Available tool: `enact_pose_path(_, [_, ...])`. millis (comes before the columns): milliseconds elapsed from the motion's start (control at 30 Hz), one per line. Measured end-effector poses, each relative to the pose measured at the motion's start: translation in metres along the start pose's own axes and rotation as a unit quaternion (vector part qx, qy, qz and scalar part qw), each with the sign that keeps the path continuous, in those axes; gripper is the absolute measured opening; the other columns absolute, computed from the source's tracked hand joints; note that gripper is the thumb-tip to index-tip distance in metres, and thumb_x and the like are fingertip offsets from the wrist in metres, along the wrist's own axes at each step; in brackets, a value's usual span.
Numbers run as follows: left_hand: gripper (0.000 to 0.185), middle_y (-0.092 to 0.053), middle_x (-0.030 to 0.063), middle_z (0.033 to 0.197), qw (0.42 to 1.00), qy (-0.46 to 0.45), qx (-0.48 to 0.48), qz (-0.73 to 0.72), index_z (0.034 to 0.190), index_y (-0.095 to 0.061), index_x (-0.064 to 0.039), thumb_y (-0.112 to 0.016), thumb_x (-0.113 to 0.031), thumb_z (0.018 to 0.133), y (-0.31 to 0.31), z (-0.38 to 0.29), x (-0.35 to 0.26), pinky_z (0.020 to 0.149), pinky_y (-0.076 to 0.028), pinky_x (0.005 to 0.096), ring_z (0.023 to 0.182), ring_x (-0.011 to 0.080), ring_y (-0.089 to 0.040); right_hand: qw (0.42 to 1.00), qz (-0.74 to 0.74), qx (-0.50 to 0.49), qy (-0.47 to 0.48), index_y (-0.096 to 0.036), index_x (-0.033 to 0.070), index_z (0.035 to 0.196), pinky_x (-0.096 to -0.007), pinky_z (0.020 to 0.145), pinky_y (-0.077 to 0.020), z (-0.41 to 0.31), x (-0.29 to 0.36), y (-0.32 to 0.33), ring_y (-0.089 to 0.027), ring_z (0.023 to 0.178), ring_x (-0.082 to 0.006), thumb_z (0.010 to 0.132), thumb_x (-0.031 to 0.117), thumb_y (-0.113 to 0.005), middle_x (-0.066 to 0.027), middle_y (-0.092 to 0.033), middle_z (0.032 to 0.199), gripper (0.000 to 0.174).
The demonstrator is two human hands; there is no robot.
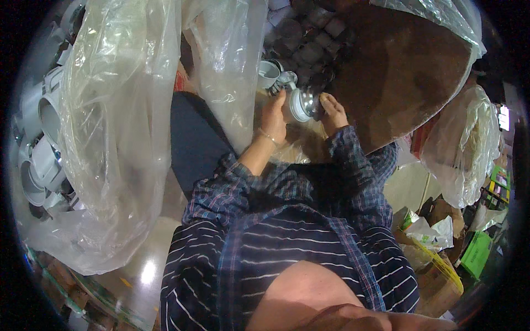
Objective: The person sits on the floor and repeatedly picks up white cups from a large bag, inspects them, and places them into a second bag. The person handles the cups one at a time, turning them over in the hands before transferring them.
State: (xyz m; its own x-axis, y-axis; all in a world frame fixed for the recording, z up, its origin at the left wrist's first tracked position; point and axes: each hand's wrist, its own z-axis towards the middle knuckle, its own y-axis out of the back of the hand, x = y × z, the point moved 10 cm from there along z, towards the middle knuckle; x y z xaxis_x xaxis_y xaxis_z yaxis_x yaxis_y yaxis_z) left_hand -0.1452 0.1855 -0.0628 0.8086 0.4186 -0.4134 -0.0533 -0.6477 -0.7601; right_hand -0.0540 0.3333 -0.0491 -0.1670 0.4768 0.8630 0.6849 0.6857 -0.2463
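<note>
Between my two hands is a round, cup-like piece with a pale grey rim [297, 106] and a shiny metal part [308, 100]. My left hand [274, 118] grips its pale side, thumb pointing up along it. On the opposite side, the fingers of my right hand [333, 111] are closed against the metal part. A pale grey cup [268, 72] lies just beyond my left hand, its open mouth showing. Close to it is a small shiny piece [287, 77], partly hidden and hard to identify.
Dark round pieces [306, 47] crowd the shadow ahead. A brown board [401, 78] rises at the right. Clear plastic sheeting [120, 124] hangs at the left, beside several grey plastic mugs [49, 118]. At the lower right lie a green box [476, 254] and yellow strapping [441, 265].
</note>
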Motion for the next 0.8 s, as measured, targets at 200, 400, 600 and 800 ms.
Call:
enact_pose_path(200, [0.047,-0.064,0.0043,0.109,0.985,-0.038,-0.019,0.17,0.117,-0.061,-0.003,-0.069,-0.04,0.09,-0.008,-0.013,-0.013,0.083,-0.049,0.0323,0.098,0.0148,-0.059,0.891,-0.37,0.007,0.264,-0.049,0.002,0.139,-0.0353,0.108,-0.0378,-0.033,0.044,-0.049,-0.051,0.127,-0.0282,0.101,0.017,-0.048,-0.0152,-0.054,0.137,0.041])
enact_pose_path(400, [0.052,-0.064,0.0053,0.106,0.972,-0.062,0.023,0.224,0.111,-0.061,-0.001,-0.08,-0.039,0.081,-0.024,-0.022,-0.016,0.078,-0.05,0.031,0.089,0.0154,-0.061,0.817,-0.481,-0.043,0.316,-0.049,-0.003,0.137,-0.0363,0.109,-0.0359,-0.055,0.052,-0.073,-0.048,0.13,-0.026,0.102,0.034,-0.051,-0.0157,-0.052,0.138,0.051])
enact_pose_path(600, [0.046,-0.068,0.0059,0.097,0.982,-0.074,0.001,0.173,0.103,-0.063,0.0,-0.083,-0.033,0.078,-0.022,-0.019,-0.021,0.079,-0.051,0.0304,0.086,0.0154,-0.063,0.906,-0.301,-0.201,0.222,-0.047,-0.003,0.137,-0.0387,0.108,-0.036,-0.012,0.062,0.005,-0.046,0.13,-0.0338,0.1,0.034,-0.054,-0.0215,-0.048,0.141,0.053])
enact_pose_path(800, [0.041,-0.068,0.0103,0.095,0.91,-0.226,-0.029,0.348,0.101,-0.061,0.001,-0.075,-0.035,0.087,-0.025,-0.022,-0.03,0.081,-0.049,0.033,0.091,0.0194,-0.062,0.936,-0.293,-0.094,0.173,-0.047,-0.006,0.135,-0.0405,0.105,-0.0397,-0.031,0.028,-0.047,-0.048,0.127,-0.0328,0.101,0.032,-0.052,-0.0258,-0.048,0.139,0.051])
